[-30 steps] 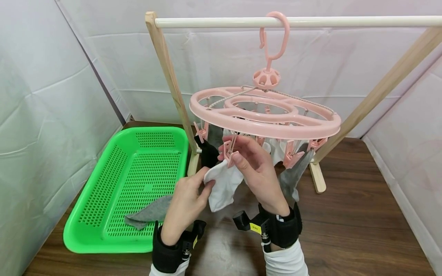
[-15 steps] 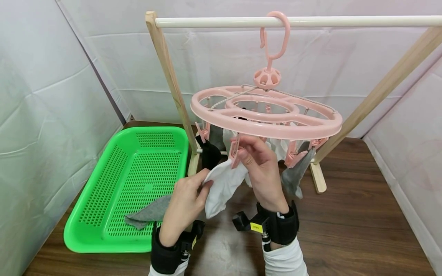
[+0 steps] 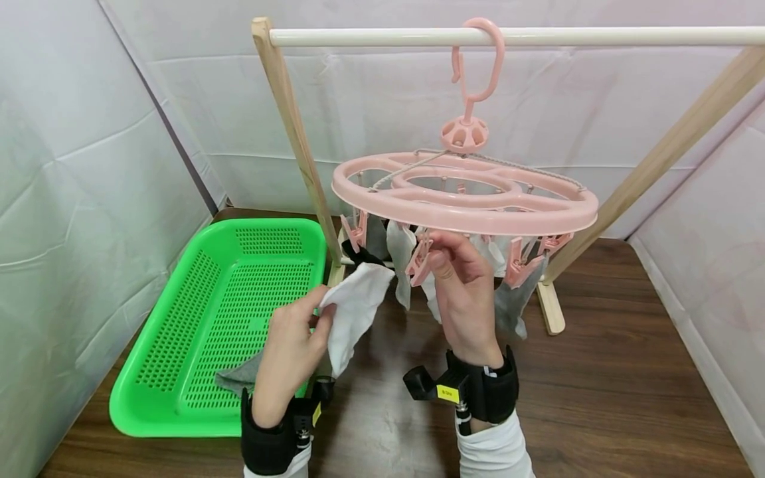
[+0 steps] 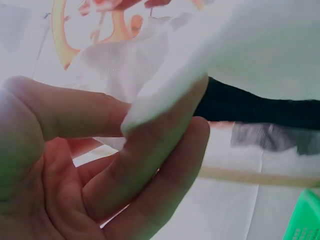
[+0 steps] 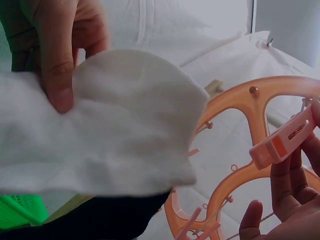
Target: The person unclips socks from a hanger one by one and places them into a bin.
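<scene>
My left hand (image 3: 293,342) pinches a white sock (image 3: 357,312) by its edge, between thumb and fingers, above the right rim of the green basket. In the right wrist view the sock (image 5: 130,135) hangs wide and flat, apart from the peg. My right hand (image 3: 467,292) holds a pink clothes peg (image 3: 420,264) under the front rim of the round pink drying hanger (image 3: 466,219). Nothing sits in that peg's jaws, seen close in the right wrist view. Behind the sock, a black sock (image 3: 361,253) hangs from another peg (image 3: 355,230) at the left.
The hanger's hook (image 3: 493,63) goes over a white rail (image 3: 370,38) on a wooden stand (image 3: 295,123). Grey sock (image 3: 516,305) and white ones hang from other pegs. A green basket (image 3: 134,398) with a grey sock (image 3: 239,376) stands left on the dark wooden table (image 3: 621,372).
The white sock has come out of the peg, and my left hand has drawn it left toward the basket. My right hand keeps hold of the peg, slightly further right.
</scene>
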### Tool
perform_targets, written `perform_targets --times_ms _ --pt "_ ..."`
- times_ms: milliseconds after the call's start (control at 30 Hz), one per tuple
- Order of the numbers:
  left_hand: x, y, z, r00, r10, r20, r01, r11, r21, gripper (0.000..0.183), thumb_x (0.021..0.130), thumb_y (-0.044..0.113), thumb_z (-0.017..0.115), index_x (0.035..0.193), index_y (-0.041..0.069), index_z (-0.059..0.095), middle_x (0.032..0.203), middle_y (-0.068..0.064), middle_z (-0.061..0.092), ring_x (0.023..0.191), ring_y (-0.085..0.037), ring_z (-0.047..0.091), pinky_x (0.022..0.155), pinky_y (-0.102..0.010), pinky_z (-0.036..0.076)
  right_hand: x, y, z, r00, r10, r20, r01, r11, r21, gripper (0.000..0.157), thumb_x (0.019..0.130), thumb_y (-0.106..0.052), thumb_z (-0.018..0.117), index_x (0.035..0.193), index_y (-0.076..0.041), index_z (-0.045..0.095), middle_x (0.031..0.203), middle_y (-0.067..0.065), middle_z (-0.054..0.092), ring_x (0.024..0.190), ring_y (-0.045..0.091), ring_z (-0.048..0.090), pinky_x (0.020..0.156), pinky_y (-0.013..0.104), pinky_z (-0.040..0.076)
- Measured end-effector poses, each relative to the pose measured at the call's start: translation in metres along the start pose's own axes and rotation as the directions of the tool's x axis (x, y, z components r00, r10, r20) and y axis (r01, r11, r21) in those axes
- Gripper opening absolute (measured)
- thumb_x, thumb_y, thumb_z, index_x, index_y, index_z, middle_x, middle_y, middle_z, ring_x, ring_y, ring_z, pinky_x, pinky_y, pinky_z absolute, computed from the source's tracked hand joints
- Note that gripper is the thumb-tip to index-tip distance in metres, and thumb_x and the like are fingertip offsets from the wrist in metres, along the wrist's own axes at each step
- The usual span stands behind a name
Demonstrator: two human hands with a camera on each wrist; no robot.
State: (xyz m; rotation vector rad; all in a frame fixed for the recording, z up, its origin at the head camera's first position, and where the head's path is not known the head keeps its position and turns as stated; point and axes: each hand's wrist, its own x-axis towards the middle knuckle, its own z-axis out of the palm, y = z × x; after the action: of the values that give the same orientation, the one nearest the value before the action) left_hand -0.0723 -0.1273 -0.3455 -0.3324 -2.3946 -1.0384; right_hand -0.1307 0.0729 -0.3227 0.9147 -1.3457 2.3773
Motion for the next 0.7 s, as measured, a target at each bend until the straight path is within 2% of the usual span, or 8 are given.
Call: perform_targets --times_ms 100,200,433,700 --pt "-0.001 -0.004 -0.007 0.999 -0.014 -0.039 0.014 1.0 -0.015 0.015 0.084 -0.012 0.062 0.089 0.002 0.066 0.08 -0.012 0.069 0.066 -0.021 0.068 0.057 -0.033 0.055 0.0 0.0 0.0 1.0 0.001 0.003 -0.001 1.0 0.006 0.02 0.093 -0.022 0.065 0.11 -0.013 0.068 0.104 0.001 0.059 0.087 0.014 0.05 0.07 0.023 0.046" --pt "-0.004 -0.008 -0.014 0.996 -0.019 -0.091 0.018 1.0 -0.008 0.015 0.084 -0.013 0.062 0.09 0.001 0.066 0.08 -0.013 0.069 0.063 -0.023 0.069 0.056 -0.036 0.055 -0.001 0.0 -0.002 1.0 -0.004 0.017 0.004 1.0 0.008 0.02 0.093 -0.02 0.064 0.112 -0.012 0.067 0.107 0.002 0.059 0.087 0.015 0.05 0.07 0.024 0.047" --pt "-0.01 -0.014 -0.03 0.986 -0.066 -0.156 0.069 0.998 0.013 0.016 0.086 -0.012 0.061 0.093 0.0 0.067 0.083 -0.017 0.07 0.06 -0.025 0.069 0.054 -0.04 0.053 -0.002 0.002 -0.004 0.999 0.003 0.04 -0.003 1.0 0.003 0.023 0.093 -0.021 0.065 0.114 -0.013 0.067 0.111 0.002 0.059 0.095 0.015 0.048 0.08 0.024 0.042" --pt "-0.014 -0.018 -0.042 0.971 -0.141 -0.193 0.144 0.99 0.003 0.014 0.087 -0.011 0.061 0.095 -0.001 0.067 0.084 -0.019 0.07 0.058 -0.027 0.068 0.047 -0.017 0.04 -0.002 0.004 -0.005 0.997 0.055 0.056 -0.056 0.998 0.009 0.031 0.092 -0.027 0.067 0.116 -0.009 0.062 0.108 0.007 0.057 0.097 0.02 0.055 0.076 0.025 0.044"
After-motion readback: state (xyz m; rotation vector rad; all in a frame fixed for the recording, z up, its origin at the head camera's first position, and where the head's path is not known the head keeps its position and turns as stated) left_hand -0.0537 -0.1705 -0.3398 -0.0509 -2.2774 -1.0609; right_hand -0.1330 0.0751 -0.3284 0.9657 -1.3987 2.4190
